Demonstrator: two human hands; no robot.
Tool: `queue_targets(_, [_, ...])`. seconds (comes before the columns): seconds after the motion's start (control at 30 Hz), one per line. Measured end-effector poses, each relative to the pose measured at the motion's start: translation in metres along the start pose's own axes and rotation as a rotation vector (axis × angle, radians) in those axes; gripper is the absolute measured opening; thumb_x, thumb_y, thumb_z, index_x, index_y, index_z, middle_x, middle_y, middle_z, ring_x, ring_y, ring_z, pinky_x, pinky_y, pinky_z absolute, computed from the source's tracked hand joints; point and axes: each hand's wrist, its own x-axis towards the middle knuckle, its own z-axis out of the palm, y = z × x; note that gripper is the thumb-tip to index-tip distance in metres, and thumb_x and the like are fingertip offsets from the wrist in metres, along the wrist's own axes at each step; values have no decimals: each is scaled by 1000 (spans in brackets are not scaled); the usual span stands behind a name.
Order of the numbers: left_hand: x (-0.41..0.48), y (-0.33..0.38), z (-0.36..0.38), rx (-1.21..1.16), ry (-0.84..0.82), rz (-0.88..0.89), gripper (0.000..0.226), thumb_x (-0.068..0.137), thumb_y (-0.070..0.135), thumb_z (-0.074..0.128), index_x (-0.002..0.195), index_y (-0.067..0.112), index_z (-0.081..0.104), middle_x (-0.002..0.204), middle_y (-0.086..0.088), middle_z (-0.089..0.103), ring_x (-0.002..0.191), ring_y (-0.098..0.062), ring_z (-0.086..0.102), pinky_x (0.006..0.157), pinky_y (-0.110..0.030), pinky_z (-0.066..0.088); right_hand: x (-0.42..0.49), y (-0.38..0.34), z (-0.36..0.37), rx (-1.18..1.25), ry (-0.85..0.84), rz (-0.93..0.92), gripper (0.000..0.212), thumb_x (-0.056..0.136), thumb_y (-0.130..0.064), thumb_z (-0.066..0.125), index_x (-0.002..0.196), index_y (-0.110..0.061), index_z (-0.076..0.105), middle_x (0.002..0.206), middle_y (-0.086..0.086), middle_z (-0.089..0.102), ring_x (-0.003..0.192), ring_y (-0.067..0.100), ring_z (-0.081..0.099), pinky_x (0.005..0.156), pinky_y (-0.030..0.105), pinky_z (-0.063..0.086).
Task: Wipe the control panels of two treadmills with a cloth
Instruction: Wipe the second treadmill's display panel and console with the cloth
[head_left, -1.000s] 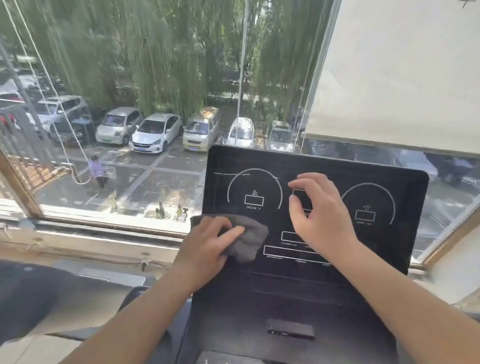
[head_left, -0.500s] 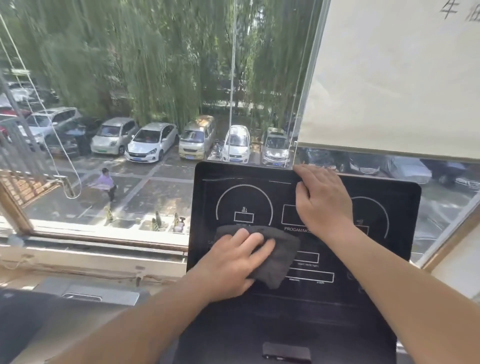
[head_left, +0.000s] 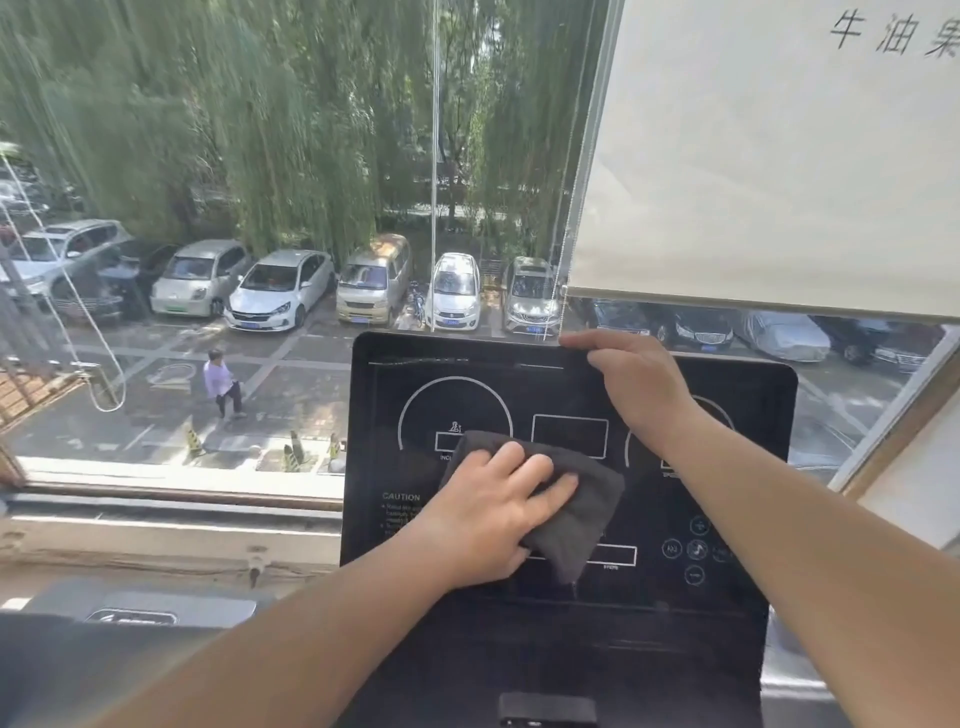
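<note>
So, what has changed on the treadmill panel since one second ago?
The left hand slid the cloth rightward across the control panel, from its left edge toward the middle. The right hand went up from the middle and now grips the panel's top edge. Unchanged: the left hand presses the cloth flat on the panel.

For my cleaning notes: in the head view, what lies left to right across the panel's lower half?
CAUTION label → cloth under the left hand → round buttons. The right hand, gripping the control panel at its top edge, is left out.
</note>
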Motion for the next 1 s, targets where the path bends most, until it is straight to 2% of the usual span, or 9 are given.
queue_targets(0.1, [12,-32,-7,48,-5,144,78,71,41,73,145,23,55,115,-1,59,96,-26,54,69,-39,48,3,1,-3,54,-45,-2,37,77,-31,50,90,-47,80,119,-21,75,125,6,60,118,40,40])
queue_targets(0.27, [49,-67,-31,52,211,-398,85,64,40,80,144,21,60,115,-7,59,99,-33,49,73,-42,47,4,3,-3,51,-51,-56,37,80,-45,47,99,-47,79,115,-19,77,119,9,64,113,42,44])
queue_targets(0.37, [54,-35,-21,-25,224,-544,84,67,41,74,147,22,56,118,-7,55,101,-32,41,73,-45,46,3,5,-1,50,-36,-63,43,80,-49,47,109,-45,78,117,-19,75,118,8,64,111,43,46])
queue_targets(0.43, [41,-15,-11,-23,163,-439,87,65,43,77,147,22,55,116,-5,57,98,-31,44,70,-44,47,3,6,-1,24,-34,-60,47,81,-47,47,118,-42,76,123,-21,72,123,5,60,114,39,43])
queue_targets(0.6, [11,-32,-10,44,-61,174,75,74,44,70,145,28,53,117,2,57,98,-25,51,74,-40,45,1,5,-2,-42,-66,-69,50,83,-43,46,126,-43,72,129,-26,68,128,3,55,115,36,39])
queue_targets(0.67, [21,-57,-18,77,20,47,76,70,42,73,143,26,58,115,-1,59,97,-28,52,73,-41,45,0,6,1,-81,-34,-87,49,81,-40,47,123,-42,74,127,-23,70,126,5,57,113,37,42])
queue_targets(0.77, [38,-67,-27,16,202,-446,83,67,40,79,146,22,58,116,-7,57,99,-35,50,74,-44,46,-2,10,6,-194,-8,-188,43,85,-34,47,117,-37,76,112,-13,76,111,13,63,98,40,49])
queue_targets(0.83, [46,-49,-23,-51,231,-621,83,72,41,74,150,22,54,119,-8,54,103,-35,46,76,-46,47,-3,13,10,-264,17,-265,39,90,-32,44,115,-30,74,104,-9,75,105,16,62,92,39,46])
queue_targets(1.0, [18,6,6,-130,203,-501,78,72,38,70,147,20,58,113,-6,59,94,-34,51,68,-44,50,-12,21,18,-438,45,-311,56,89,-27,45,143,-29,59,149,-8,58,145,12,40,127,33,17])
